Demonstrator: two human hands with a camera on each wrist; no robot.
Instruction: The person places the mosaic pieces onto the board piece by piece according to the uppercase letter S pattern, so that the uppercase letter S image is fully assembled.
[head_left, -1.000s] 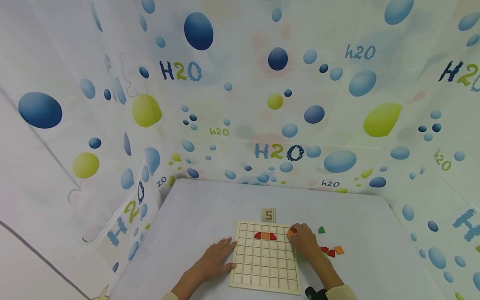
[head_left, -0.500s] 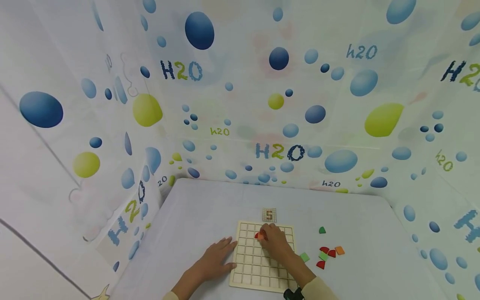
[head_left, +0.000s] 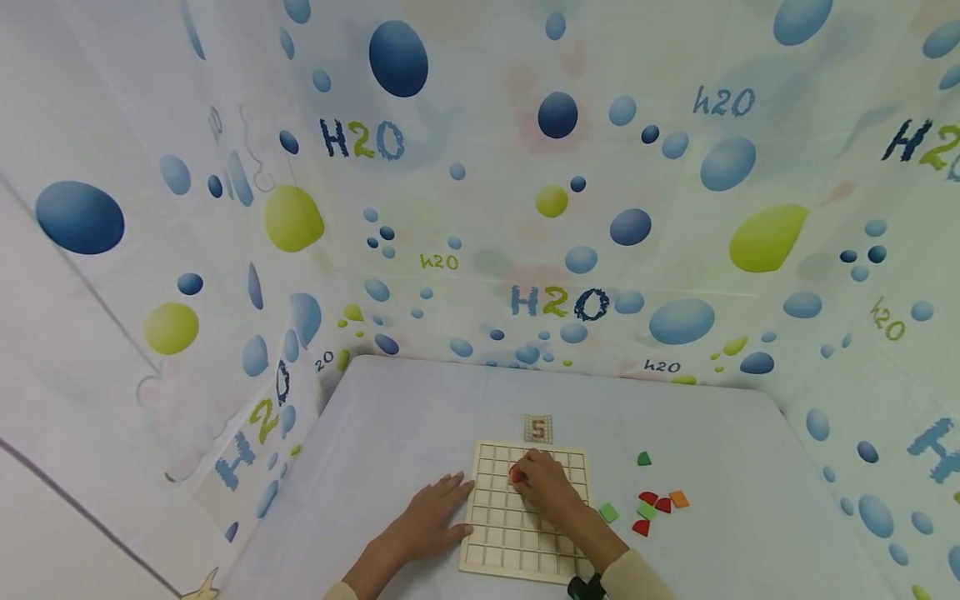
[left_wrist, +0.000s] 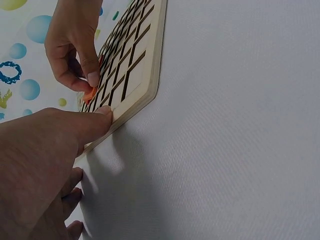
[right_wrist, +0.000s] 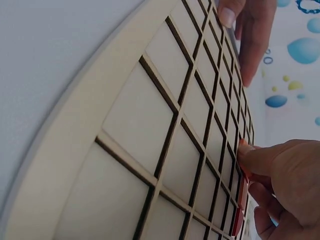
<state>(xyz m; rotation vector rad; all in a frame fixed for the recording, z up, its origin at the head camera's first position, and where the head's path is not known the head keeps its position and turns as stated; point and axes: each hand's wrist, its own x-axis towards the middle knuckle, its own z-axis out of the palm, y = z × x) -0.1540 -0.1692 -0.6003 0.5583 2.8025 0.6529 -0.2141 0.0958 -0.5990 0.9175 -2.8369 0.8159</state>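
Observation:
A wooden grid board (head_left: 495,533) lies on the white table. My right hand (head_left: 547,487) is over its upper part, pinching an orange tile (left_wrist: 90,95) between thumb and fingers, down at the grid's cells. A red rounded piece (head_left: 513,474) shows beside those fingertips in the head view, and a red piece (right_wrist: 238,221) sits in the grid in the right wrist view. The fingers partly hide the tiles there. My left hand (head_left: 429,518) rests at the board's left side with fingers spread, its thumb touching the rim.
Behind the board lies a small card (head_left: 537,428) with a brown figure on a grid. Loose pieces lie to the right: green squares (head_left: 608,512), red quarter-rounds (head_left: 641,527), an orange square (head_left: 678,499) and a dark green piece (head_left: 644,458). A patterned curtain (head_left: 480,208) surrounds the table.
My right hand has moved left from the board's right edge to the red and orange pieces, carrying the orange tile. Since half a second ago it has shifted only slightly. The left hand stays put.

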